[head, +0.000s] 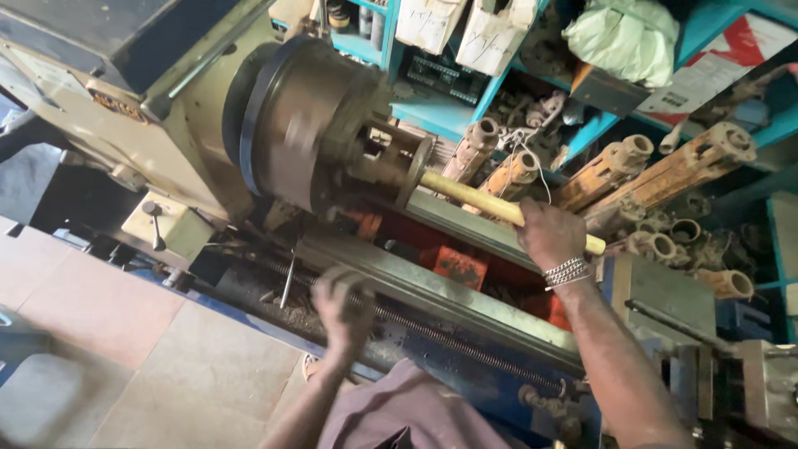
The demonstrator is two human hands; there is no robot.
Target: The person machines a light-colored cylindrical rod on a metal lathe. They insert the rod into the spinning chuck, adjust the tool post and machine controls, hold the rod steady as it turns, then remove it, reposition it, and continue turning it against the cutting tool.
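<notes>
Yellow rod [474, 197] gripped by right hand [550, 235] | left hand [342, 301] blurred, fingers unclear | white tags [428, 21] above

right hand [550, 235] gripping wooden rod [478, 199], lathe chuck [312, 125]

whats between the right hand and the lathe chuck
In the head view, the bare stretch of the yellowish rod runs from the right hand to a round flanged part at the blurred chuck; nothing else intervenes.

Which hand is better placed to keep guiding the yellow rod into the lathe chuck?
Right. The right hand already grips the yellow rod near the chuck, while the left hand is blurred, down by the lathe bed.
</notes>
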